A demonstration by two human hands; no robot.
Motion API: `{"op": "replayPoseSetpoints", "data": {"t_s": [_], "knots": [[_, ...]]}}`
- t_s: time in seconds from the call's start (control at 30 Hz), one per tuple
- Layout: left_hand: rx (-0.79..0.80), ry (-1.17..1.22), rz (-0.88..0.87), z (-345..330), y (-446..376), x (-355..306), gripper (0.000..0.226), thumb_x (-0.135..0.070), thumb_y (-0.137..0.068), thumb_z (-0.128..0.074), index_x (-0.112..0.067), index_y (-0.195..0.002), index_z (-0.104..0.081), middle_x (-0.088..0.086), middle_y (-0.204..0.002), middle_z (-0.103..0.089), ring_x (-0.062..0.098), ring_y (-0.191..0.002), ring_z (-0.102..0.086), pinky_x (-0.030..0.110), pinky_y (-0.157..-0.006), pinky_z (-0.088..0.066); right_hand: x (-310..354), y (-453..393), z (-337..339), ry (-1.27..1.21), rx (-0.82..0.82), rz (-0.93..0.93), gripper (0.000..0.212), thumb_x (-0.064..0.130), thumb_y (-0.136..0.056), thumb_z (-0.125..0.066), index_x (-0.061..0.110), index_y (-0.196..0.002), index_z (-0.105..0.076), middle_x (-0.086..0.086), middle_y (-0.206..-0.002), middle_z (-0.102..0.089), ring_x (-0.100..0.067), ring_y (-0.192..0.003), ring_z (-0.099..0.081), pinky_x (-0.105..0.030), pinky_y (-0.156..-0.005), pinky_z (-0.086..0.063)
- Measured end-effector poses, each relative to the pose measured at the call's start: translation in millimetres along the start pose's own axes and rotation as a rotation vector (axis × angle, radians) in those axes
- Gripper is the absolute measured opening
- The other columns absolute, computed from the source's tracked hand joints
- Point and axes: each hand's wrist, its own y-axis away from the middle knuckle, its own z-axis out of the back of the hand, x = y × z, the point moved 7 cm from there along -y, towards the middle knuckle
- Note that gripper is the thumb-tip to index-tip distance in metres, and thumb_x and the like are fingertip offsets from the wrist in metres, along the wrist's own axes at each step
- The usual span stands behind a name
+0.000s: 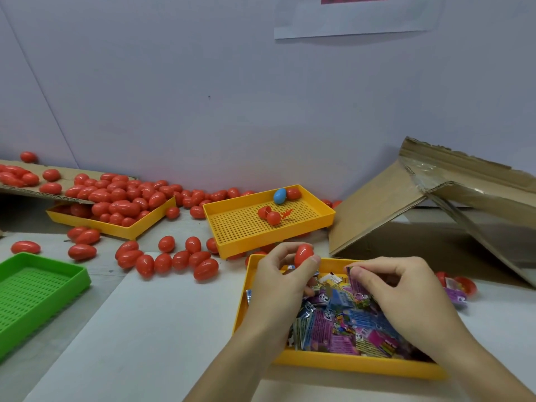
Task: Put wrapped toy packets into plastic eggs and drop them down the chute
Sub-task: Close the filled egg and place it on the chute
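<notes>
Over a yellow tray (pixel 342 362) of wrapped toy packets (pixel 342 317) at the near edge of the bench (pixel 145 329): left hand (pixel 282 281) lifted just above the heap, fingers (pixel 314 261) clamped around a closed red egg (pixel 303 254), thumb on the near side, fingertips behind. Right hand (pixel 403 291) just beside it, fingers curled and pinching the top edge of one purple packet (pixel 355 281), raised a little from the heap below.

Beyond the fingertips, a second yellow tray (pixel 232 227) holding a blue egg (pixel 280 196) and an opened red shell (pixel 268 214); further left, a loose spill of red eggs (pixel 121 198) across tray and bench. Right of the right hand, a sloping cardboard chute (pixel 377 210); far left, a green tray (pixel 43 288).

Judging by looks: egg hard, glossy, light and likely slippery (best gripped across its widest part, so the halves can be pulled apart at the seam). Packet thin, crinkly film, soft and nearly weightless; best taken by an edge or corner, then probably folded or squeezed small to fit inside a half shell. Egg not yet opened, packet not yet inside.
</notes>
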Motion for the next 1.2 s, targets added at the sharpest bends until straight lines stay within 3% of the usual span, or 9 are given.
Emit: {"op": "replayPoseSetpoints", "data": {"t_s": [0.13,0.27,0.37,0.43,0.67,0.8,0.87,1.0,1.2], "knots": [[0.025,-0.021,-0.01,-3.4,1.5,-3.7,0.005,-0.016,-0.095,-0.062,-0.017,-0.099,-0.064,-0.002,-0.081,-0.069,0.011,-0.064,-0.061,0.024,-0.059,-0.048,0.0,-0.9,3.8,-0.108,-0.026,0.0,0.022,0.023,-0.088,-0.069,0.042,-0.077,-0.072,0.027,-0.076,-0.072,0.01,-0.082,-0.065,-0.008,-0.06,-0.05],[0.148,-0.057,0.024,-12.5,4.6,-5.1,0.015,-0.005,-0.096,-0.05,-0.015,-0.092,-0.062,0.003,-0.075,-0.062,0.011,-0.061,-0.055,0.021,-0.05,-0.041,5.0,1.1,4.7,-0.271,-0.045,-0.004,0.005,0.034,-0.078,-0.071,0.035,-0.076,-0.076,0.013,-0.073,-0.075,-0.003,-0.074,-0.071,-0.016,-0.059,-0.055],[0.245,-0.21,-0.048,-21.7,10.6,-9.4,0.006,-0.027,-0.089,-0.072,-0.028,-0.084,-0.07,-0.012,-0.068,-0.058,0.004,-0.059,-0.054,0.015,-0.053,-0.043,8.1,3.1,0.5,-0.377,-0.031,0.008,0.019,0.039,-0.067,-0.072,0.025,-0.078,-0.079,0.006,-0.073,-0.076,-0.007,-0.071,-0.072,-0.015,-0.06,-0.054],[0.288,-0.286,-0.103,-26.4,14.7,-12.4,0.014,-0.045,-0.075,-0.078,-0.034,-0.081,-0.072,-0.016,-0.064,-0.058,0.001,-0.061,-0.057,0.014,-0.058,-0.045,9.8,4.6,-2.1,-0.426,-0.029,0.001,0.023,0.038,-0.066,-0.074,0.02,-0.078,-0.079,0.002,-0.072,-0.076,-0.009,-0.07,-0.073,-0.015,-0.061,-0.054],[0.187,-0.295,-0.127,-19.0,11.6,-13.3,0.019,-0.028,-0.084,-0.078,-0.032,-0.067,-0.071,-0.015,-0.062,-0.06,0.003,-0.06,-0.056,0.016,-0.058,-0.045,3.2,6.6,-6.0,-0.422,-0.074,-0.066,0.009,0.033,-0.08,-0.069,0.031,-0.082,-0.077,0.011,-0.077,-0.076,-0.004,-0.076,-0.071,-0.018,-0.063,-0.057],[0.149,-0.18,-0.078,-15.5,11.5,-13.1,0.016,-0.027,-0.084,-0.077,-0.022,-0.071,-0.068,-0.007,-0.061,-0.054,0.005,-0.052,-0.051,0.016,-0.053,-0.043,-0.5,5.7,-4.8,-0.428,-0.096,-0.1,0.013,0.02,-0.089,-0.067,0.028,-0.082,-0.076,0.005,-0.071,-0.075,-0.003,-0.063,-0.068,-0.014,-0.055,-0.052],[0.11,-0.177,-0.083,-12.4,10.2,-13.6,0.017,-0.028,-0.083,-0.078,-0.02,-0.072,-0.067,-0.008,-0.06,-0.052,0.006,-0.051,-0.05,0.016,-0.052,-0.042,2.7,5.7,-5.3,-0.439,-0.075,-0.093,0.009,0.028,-0.087,-0.068,0.025,-0.083,-0.076,0.002,-0.071,-0.074,-0.005,-0.062,-0.067,-0.016,-0.055,-0.052],[0.081,-0.25,-0.179,-11.4,10.5,-19.5,0.016,-0.032,-0.08,-0.08,-0.022,-0.075,-0.07,-0.011,-0.062,-0.056,0.005,-0.059,-0.054,0.016,-0.056,-0.045,15.6,7.9,-11.1,-0.399,0.014,-0.019,0.026,0.05,-0.073,-0.064,0.029,-0.08,-0.077,0.005,-0.073,-0.074,-0.006,-0.071,-0.069,-0.014,-0.06,-0.051],[0.061,-0.296,-0.266,-11.9,11.8,-23.6,0.018,-0.027,-0.08,-0.082,-0.017,-0.072,-0.069,0.0,-0.065,-0.06,0.01,-0.061,-0.058,0.022,-0.058,-0.051,10.9,7.1,-6.6,-0.388,-0.055,-0.024,0.029,0.047,-0.07,-0.069,0.022,-0.085,-0.073,0.006,-0.078,-0.074,-0.009,-0.075,-0.07,-0.018,-0.063,-0.054]]}}
